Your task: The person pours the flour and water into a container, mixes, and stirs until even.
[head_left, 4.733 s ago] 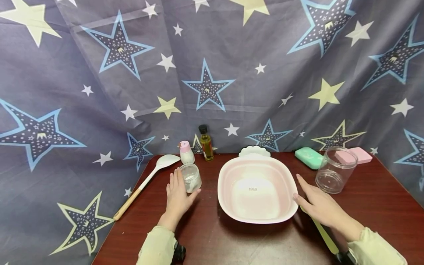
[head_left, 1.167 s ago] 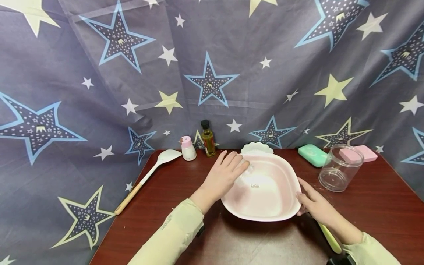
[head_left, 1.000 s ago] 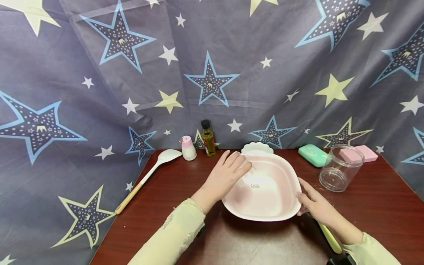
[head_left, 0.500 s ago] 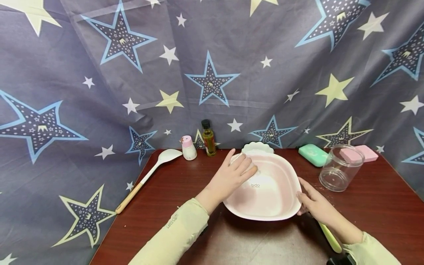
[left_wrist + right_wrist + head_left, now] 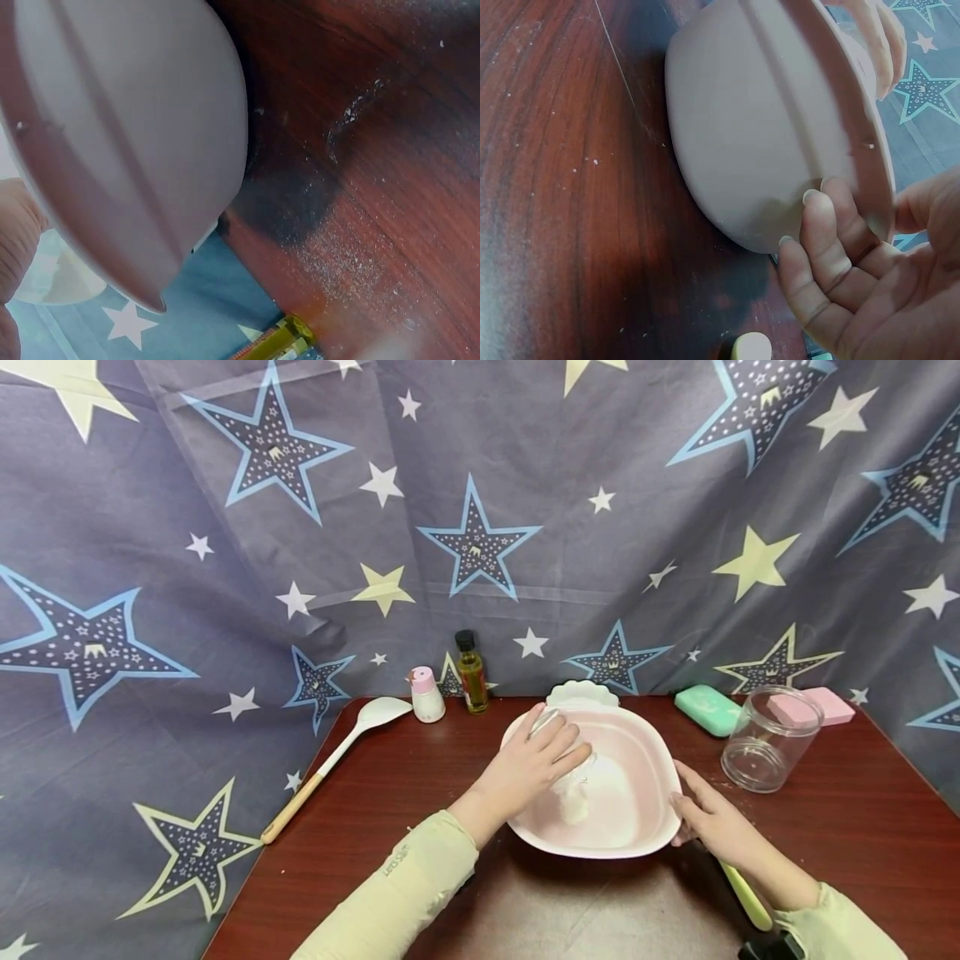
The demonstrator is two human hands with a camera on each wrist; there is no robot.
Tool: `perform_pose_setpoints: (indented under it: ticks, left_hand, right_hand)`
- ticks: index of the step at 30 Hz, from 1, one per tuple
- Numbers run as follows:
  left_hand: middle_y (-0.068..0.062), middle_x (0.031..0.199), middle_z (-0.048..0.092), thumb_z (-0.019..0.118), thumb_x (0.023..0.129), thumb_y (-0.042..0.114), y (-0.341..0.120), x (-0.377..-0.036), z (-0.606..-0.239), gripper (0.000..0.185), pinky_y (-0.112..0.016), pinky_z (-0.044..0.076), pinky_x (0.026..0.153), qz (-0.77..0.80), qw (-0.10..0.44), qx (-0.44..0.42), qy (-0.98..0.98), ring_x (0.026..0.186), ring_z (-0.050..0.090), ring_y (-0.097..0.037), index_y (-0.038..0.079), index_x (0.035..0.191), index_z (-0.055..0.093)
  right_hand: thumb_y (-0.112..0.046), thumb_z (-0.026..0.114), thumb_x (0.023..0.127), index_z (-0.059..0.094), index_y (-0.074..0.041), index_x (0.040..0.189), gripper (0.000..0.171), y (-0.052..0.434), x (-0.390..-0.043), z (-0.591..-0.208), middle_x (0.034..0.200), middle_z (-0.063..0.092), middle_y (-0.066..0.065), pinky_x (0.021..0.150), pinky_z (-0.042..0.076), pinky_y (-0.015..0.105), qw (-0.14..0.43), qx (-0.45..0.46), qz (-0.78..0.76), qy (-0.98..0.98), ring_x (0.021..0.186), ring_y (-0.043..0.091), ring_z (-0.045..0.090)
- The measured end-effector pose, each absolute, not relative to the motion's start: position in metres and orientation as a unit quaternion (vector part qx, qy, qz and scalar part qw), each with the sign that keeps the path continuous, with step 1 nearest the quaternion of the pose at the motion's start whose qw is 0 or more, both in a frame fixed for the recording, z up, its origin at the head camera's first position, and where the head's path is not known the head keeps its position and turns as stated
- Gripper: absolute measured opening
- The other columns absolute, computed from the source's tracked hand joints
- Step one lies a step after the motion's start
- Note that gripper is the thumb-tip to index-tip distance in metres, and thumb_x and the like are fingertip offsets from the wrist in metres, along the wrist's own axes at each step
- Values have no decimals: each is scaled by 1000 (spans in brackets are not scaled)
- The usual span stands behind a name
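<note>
White powder (image 5: pixel 573 802) newly in basin (image 5: pixel 660 756)

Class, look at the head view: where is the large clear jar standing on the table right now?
The large clear jar stands at the table's right side, just in front of the green soap box and pink box, right of the pink basin.

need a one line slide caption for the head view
Left hand tips a small jar over the pink basin, white powder inside, right hand at its rim.
</note>
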State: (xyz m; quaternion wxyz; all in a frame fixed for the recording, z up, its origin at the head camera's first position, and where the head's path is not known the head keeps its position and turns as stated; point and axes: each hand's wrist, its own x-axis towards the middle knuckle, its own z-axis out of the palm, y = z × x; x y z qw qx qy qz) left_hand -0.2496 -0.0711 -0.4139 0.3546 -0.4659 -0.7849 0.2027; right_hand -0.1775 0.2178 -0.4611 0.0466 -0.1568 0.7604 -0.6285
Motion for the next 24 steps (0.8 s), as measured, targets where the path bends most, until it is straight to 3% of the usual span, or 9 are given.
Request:
perform_pose_setpoints:
  ticks: [6,11,24]
  left_hand:
    - [-3,129,50,28,100,8,-71,-249,-415,44,-52,23,113,200,353,-466,-786,125,43,-28,25,133,50]
    - [-4,130,49,30,99,9,-71,-249,-416,43,-49,27,111,209,350,-481,-776,125,43,-29,25,133,50]
    - [-5,133,48,32,99,9,-73,-246,-424,43,-47,21,115,205,340,-479,-783,127,42,-28,24,135,49]
  right_hand:
    - [1,35,103,10,16,146,52,219,-178,-462,89,58,24,52,52,34,48,-162,-634,755,53,18,59]
    - [1,35,103,10,16,147,52,219,-178,-462,89,59,24,53,53,34,48,-159,-633,756,54,18,59]
    - [1,36,103,11,16,146,52,217,-178,-462,90,59,24,53,53,34,47,-162,-629,759,54,19,59]
